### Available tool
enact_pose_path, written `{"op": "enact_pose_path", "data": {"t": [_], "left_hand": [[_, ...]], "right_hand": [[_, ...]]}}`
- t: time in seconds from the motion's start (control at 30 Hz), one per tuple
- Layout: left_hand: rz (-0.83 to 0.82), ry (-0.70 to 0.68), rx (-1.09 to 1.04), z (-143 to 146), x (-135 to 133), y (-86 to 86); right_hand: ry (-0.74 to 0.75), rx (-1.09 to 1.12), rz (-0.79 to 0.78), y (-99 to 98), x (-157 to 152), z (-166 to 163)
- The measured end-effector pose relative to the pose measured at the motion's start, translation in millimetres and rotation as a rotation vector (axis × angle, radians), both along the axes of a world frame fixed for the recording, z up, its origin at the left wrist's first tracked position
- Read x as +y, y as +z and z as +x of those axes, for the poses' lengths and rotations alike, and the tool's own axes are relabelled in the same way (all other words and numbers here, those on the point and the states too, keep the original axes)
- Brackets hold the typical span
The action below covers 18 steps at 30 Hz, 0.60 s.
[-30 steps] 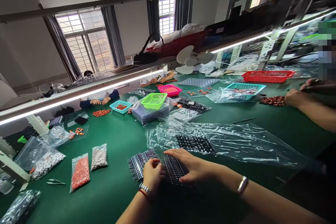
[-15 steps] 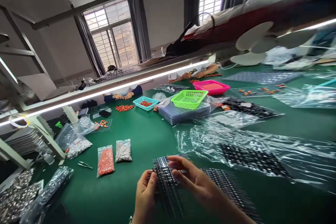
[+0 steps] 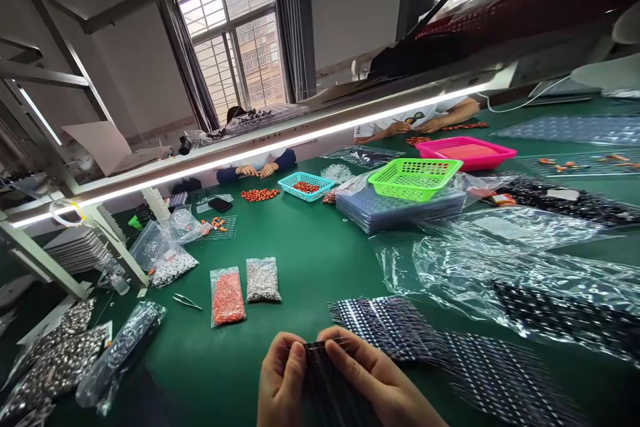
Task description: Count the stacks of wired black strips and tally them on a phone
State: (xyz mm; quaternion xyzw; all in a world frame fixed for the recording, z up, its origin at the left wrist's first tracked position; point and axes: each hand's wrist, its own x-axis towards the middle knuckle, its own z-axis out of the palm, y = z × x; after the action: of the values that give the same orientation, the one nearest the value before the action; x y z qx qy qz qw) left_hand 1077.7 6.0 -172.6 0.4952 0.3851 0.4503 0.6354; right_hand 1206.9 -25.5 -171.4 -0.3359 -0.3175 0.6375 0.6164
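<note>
Near the bottom centre, my left hand (image 3: 281, 373) and my right hand (image 3: 383, 380) pinch the top edge of a dark strip sheet (image 3: 327, 387) from either side. Thin lengthwise lines run down it, and its lower part drops out of view. Both hands are closed, thumbs on the near face. Just beyond my right hand lies a mat of dark strips with rows of shiny pale dots (image 3: 385, 323). A second such mat (image 3: 510, 373) stretches to the right of it.
A bag of orange-red bits (image 3: 229, 297), a bag of grey bits (image 3: 263, 280) and tweezers (image 3: 187, 302) lie ahead left. A green basket (image 3: 415, 180) tops stacked clear trays (image 3: 400, 210). Clear plastic film (image 3: 460, 273) spreads right. Two co-workers' hands (image 3: 257, 169) show across the table.
My view has swung right-to-left, shifting the scene rightward. My hands have come closer together on the sheet's top edge, and its shiny dotted face no longer shows between them.
</note>
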Motion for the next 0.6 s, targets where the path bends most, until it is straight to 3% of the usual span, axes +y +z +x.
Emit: {"op": "enact_pose_path", "data": {"t": [0.27, 0.6], "left_hand": [[-0.04, 0.012, -0.036, 6, -12, 7.1], [-0.071, -0.011, -0.038, 6, -16, 11.5]], "right_hand": [[0.077, 0.169, -0.031, -3.1, -6, 1], [0.039, 0.268, -0.123, 10.8, -14, -2]]}}
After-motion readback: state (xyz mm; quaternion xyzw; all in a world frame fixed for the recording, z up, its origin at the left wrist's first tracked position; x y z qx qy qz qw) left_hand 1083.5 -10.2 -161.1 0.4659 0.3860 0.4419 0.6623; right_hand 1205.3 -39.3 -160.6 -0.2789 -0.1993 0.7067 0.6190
